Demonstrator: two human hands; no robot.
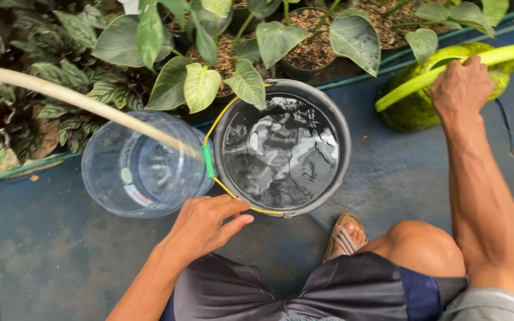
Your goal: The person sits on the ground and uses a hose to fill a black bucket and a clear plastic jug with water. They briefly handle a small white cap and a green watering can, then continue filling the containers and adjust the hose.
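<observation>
Knee point(414, 241) nearest; my left grip point(206, 223) half-open, fingertips on water-filled black bucket point(343, 169) rim; right grip point(462, 89) closed round green watering can point(411, 110) handle beyond bucket; clear jug point(120, 178) beside.

soft even daylight, sky glare on the bucket water point(281, 151), faint shadows, sharp focus, edges slightly bowed

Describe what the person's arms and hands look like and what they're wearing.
Both arms are bare from wrist to upper arm, with no sleeves showing. The left hand and right hand wear no gloves, and no rings, watch or bracelets can be seen. Lower down, the person wears dark grey shorts with a blue side panel, a pale grey top edge at the right, and a tan strapped sandal.
</observation>
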